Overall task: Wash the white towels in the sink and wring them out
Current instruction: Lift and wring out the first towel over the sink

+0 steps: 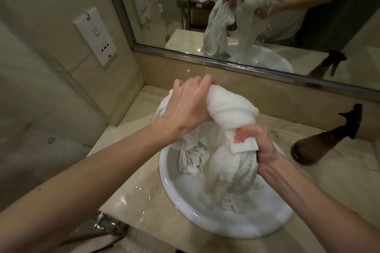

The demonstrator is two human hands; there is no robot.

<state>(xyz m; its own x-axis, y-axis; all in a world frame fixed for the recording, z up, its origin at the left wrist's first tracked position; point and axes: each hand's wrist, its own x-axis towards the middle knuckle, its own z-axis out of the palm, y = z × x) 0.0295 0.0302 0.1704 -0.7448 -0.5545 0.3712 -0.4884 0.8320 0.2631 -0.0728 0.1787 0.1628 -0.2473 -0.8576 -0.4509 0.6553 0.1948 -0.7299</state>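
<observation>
Two hands wring one white towel (230,107) above the sink (176,197). The left hand (189,104) curls its grip tight round the upper end of the twisted roll, knuckles up, fingers wrapped over the far side. The right hand (261,144) is fisted round the lower end, with a flat hemmed corner of the cloth sticking out beside the thumb. Between the two grips the terry is wound into a thick, rope-like coil with a nubby, wet-looking pile.

Below the right hand the rest of the towel hangs in a heavy, lumpy bundle down into the bowl, its tail touching the bottom. The sink is a round, glossy white basin set into the bench (131,197). Inside it, to the left of the hanging bundle, lies a thinner, crumpled white cloth (191,160), smoother and more creased than the terry, and more wet white fabric is heaped on the bottom under the bundle.

Water drops glint on the polished beige stone bench at the basin's left rim. A brown spray bottle (320,144) with a black trigger head stands on the bench to the right, well apart from the hands. A framed mirror (267,16) runs along the back, and a white wall plate (94,35) sits on the tiled wall at left.
</observation>
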